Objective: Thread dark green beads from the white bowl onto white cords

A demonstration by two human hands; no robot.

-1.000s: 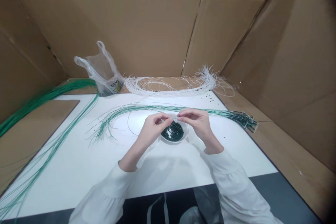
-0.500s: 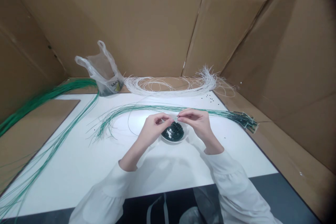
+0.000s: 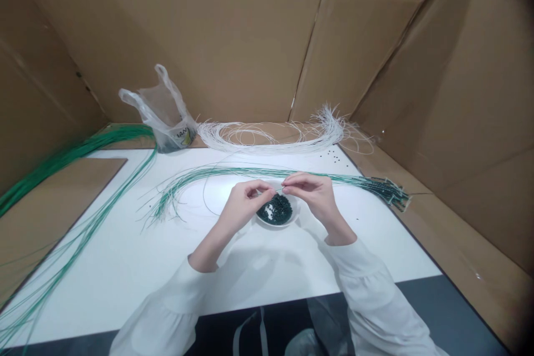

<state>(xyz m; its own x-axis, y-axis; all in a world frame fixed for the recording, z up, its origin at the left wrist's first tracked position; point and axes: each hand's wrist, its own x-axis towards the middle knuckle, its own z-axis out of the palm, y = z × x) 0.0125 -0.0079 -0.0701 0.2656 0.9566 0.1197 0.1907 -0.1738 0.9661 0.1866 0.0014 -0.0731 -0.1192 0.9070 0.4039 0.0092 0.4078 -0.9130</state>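
My left hand (image 3: 247,200) is closed in a pinch on a thin strand (image 3: 204,192), which loops out to the left of it. Facing it, my right hand (image 3: 312,193) also pinches thumb against forefinger. A short pale length of the strand runs between the two sets of fingertips; whatever else the right fingers grip is too small to make out. Directly below the fingers sits a white bowl (image 3: 295,212) holding many tiny dark green beads (image 3: 283,210). Behind both hands lies a bundle of green strands (image 3: 233,171), with dark beaded ends (image 3: 387,190) at the right.
A coil of white strands (image 3: 267,147) lies at the back beside a translucent plastic bag (image 3: 171,122). More green strands (image 3: 83,150) spread along the left. Loose beads (image 3: 334,157) dot the back right of the white board (image 3: 267,283). Cardboard walls (image 3: 250,39) enclose the table.
Almost nothing has moved. The right fingertips have shifted very slightly, and both hands keep their pinch over the bowl.
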